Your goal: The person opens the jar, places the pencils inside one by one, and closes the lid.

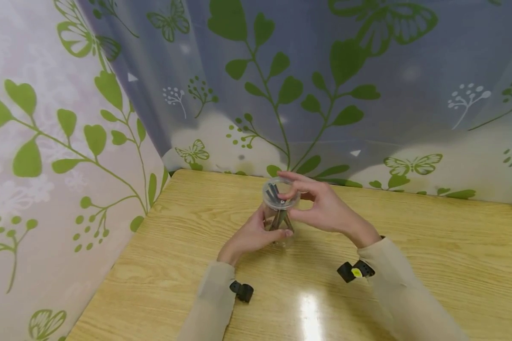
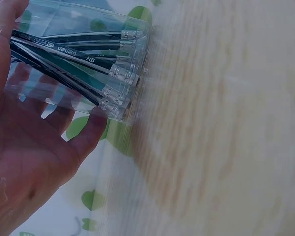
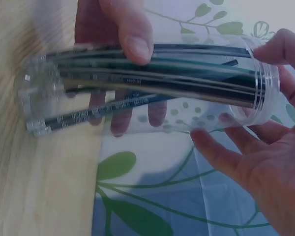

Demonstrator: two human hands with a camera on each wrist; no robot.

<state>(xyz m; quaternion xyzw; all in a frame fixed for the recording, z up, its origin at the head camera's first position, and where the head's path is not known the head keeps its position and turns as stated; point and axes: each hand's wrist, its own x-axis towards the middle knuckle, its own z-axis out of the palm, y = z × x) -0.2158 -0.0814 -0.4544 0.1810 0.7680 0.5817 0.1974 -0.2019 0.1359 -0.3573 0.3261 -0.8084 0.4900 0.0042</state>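
A clear plastic canister (image 1: 287, 242) stands upright near the back of the table, with several dark HB pencils (image 2: 71, 55) leaning inside it. Silvery ends of the pencils sit by the canister's base in the left wrist view. My left hand (image 1: 252, 233) grips the canister's side, thumb across the front and fingers behind it, as the right wrist view also shows. At the top, my right hand (image 1: 324, 208) holds the clear round lid (image 3: 271, 93) by its edge with thumb and curled fingers.
The wood-grain table (image 1: 153, 265) runs back to a curtain (image 1: 409, 104) patterned with green leaves and butterflies. A similar patterned cloth (image 1: 59, 180) hangs along the left edge. Black bands are worn at both wrists, over light sleeves (image 1: 403, 289).
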